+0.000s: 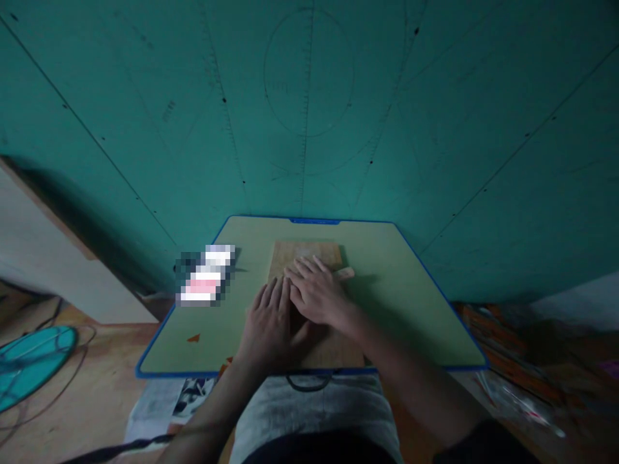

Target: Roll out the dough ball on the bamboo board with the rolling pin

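A pale wooden board [307, 250] lies on the light green table top. My left hand [271, 316] rests palm down over the board's left side, fingers stretched forward. Just right of it, my right hand [316, 290] lies flat across the middle of the board, its fingers slightly apart and pointing up and left. The two hands touch or nearly touch at the fingertips. A short light wooden piece [346, 274] sticks out to the right from beside my right hand; the rest of it is hidden. Neither hand visibly holds anything.
The table [411, 309] has a blue rim. On its left lies a blurred-out, bright rectangular item [207, 276], with a small orange scrap [194, 338] nearer the front edge. A green wall [309, 129] stands behind. Cables and a teal round object [36, 361] are on the floor at left.
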### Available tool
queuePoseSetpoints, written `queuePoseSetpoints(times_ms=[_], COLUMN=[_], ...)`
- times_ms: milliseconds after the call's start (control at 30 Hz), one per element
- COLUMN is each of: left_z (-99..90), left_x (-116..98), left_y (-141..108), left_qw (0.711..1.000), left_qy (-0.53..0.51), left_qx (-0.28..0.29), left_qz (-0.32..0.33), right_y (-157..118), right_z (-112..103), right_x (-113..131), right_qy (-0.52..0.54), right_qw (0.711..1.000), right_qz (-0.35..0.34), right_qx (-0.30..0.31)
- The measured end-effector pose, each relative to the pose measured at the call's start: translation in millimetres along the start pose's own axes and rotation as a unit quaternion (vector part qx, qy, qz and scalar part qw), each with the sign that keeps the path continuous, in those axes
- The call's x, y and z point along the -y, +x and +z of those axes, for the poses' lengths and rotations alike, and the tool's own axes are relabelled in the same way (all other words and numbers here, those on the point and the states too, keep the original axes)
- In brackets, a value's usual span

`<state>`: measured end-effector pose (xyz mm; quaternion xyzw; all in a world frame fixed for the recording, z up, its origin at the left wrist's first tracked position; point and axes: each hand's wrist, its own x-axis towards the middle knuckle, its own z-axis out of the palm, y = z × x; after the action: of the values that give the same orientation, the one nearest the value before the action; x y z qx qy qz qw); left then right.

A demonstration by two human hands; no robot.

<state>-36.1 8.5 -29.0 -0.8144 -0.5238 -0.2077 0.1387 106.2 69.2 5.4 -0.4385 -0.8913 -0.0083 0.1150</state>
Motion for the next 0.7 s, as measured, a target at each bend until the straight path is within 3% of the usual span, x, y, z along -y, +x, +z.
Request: queuePoseSetpoints(times_ms=[200,333,433,700], left_z=[12.0,12.6,7.1,-10.2], left_x=[22.6,30.2,26.4,-2.3], left_y=[22.2,31.8,28.6,-7.0], left_qw=[0.996,0.994,0.996,0.997], left_qy=[0.049,0.049,0.032,-0.011], left_qx=[0.043,0.057,0.046,-0.006], left_qz=[-0.060,-0.077,-0.070,-0.078], right_y=[55.1,71.4,64.2,13.8], right_z=[6.1,4.6,4.8,6.8], right_x=[-11.2,-14.0,-10.2,5.1], right_qy=[0.020,0.026,0.017,0.022], right_qw=[0.998,0.998,0.999,1.000], right_qz=[0.035,0.029,0.028,-0.001], right_qx=[0.052,0.046,0.024,-0.014])
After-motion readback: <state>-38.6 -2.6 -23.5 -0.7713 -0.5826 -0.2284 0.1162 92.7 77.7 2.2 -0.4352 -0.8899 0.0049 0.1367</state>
